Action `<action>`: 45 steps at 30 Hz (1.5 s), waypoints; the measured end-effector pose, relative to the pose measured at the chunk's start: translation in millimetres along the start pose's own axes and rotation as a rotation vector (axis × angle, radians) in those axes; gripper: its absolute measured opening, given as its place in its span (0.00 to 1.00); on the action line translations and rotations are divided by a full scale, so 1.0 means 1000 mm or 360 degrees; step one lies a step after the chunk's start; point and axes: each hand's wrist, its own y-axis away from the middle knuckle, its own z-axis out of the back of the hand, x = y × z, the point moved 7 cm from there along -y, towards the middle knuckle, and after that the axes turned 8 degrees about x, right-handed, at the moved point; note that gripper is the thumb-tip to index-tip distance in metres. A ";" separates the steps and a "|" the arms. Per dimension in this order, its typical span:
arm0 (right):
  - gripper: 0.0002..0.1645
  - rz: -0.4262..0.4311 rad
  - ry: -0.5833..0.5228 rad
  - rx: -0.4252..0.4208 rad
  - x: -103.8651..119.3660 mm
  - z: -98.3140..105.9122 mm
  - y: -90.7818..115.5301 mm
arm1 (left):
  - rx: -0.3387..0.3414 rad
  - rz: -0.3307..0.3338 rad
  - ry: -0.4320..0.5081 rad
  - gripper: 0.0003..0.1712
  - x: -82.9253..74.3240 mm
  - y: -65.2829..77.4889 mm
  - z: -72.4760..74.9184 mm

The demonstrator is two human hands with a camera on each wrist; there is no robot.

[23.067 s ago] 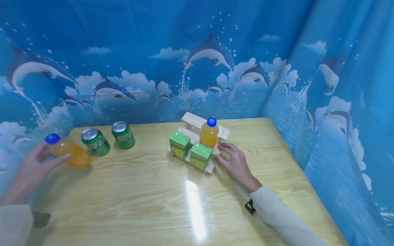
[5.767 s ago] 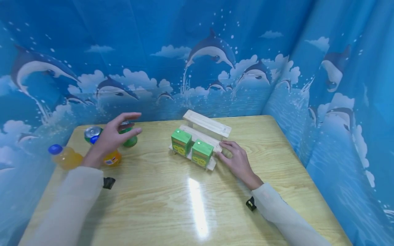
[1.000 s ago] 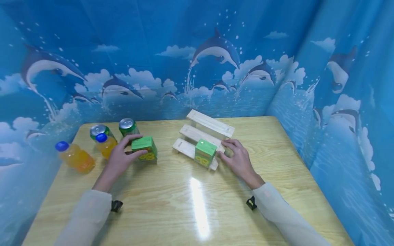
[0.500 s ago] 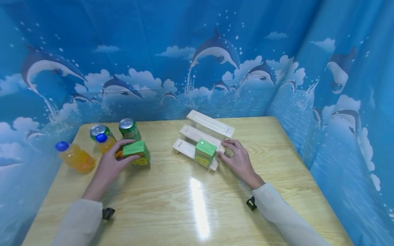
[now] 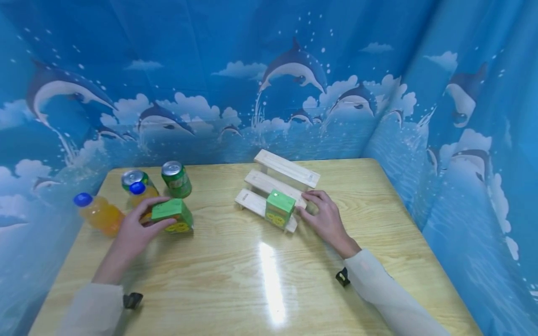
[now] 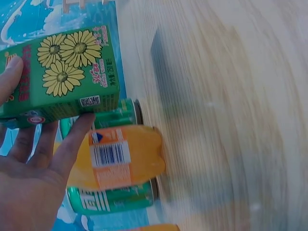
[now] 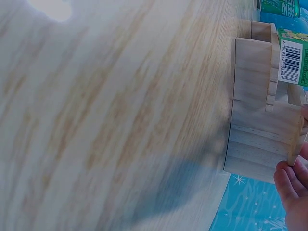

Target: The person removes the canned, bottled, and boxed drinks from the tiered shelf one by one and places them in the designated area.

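My left hand (image 5: pixel 135 233) grips a green drink carton (image 5: pixel 173 215) between thumb and fingers. Yellow flowers on the carton (image 6: pixel 62 72) show in the left wrist view, where it hangs off the tabletop with a shadow beside it. Over at the wooden stepped rack (image 5: pixel 273 184), my right hand (image 5: pixel 327 219) pinches the end of the middle step. The right wrist view shows those fingertips (image 7: pixel 284 175) on the rack's side board (image 7: pixel 260 134). A second green carton (image 5: pixel 279 209) stands on the lowest step; the upper two steps hold nothing.
Two green cans (image 5: pixel 176 179) stand at the table's back left, one partly behind an orange drink bottle (image 5: pixel 143 193). Another orange bottle (image 5: pixel 101 214) with a blue cap stands further left. A dolphin-print curtain (image 5: pixel 235 116) borders the table (image 5: pixel 218 280).
One carton has left the rack's lowest step in my left hand and travelled left toward the bottles. Both orange bottles now stand at the left. My right hand stays at the rack.
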 end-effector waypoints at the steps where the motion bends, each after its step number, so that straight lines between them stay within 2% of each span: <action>1: 0.29 0.0001 0.0002 -0.0002 0.000 0.000 0.000 | 0.0004 -0.0011 -0.0001 0.41 0.001 0.001 0.001; 7: 0.28 0.0007 0.0016 0.0000 0.001 -0.001 -0.001 | 0.0005 -0.0083 0.0005 0.37 0.010 0.009 0.011; 10: 0.28 0.0005 0.0024 0.0003 0.001 -0.001 -0.001 | 0.0005 -0.0085 0.0012 0.37 0.019 0.012 0.016; 19: 0.28 -0.0001 0.0035 0.0009 -0.001 -0.001 -0.002 | 0.0004 0.0068 -0.0025 0.40 0.048 0.022 0.030; 30: 0.28 0.0009 0.0024 -0.0005 0.001 0.000 -0.001 | -0.0015 0.0122 -0.0105 0.41 0.070 0.033 0.048; 36: 0.28 0.0008 0.0023 -0.0007 0.001 -0.001 0.000 | 0.0005 0.0267 -0.0067 0.46 0.081 0.038 0.054; 38: 0.28 0.0007 0.0023 -0.0007 0.001 -0.001 0.000 | -0.0010 0.0296 -0.0072 0.47 0.083 0.040 0.056; 45: 0.28 0.0013 0.0027 -0.0011 0.002 0.000 0.000 | -0.0121 0.0290 -0.0060 0.46 0.090 0.043 0.062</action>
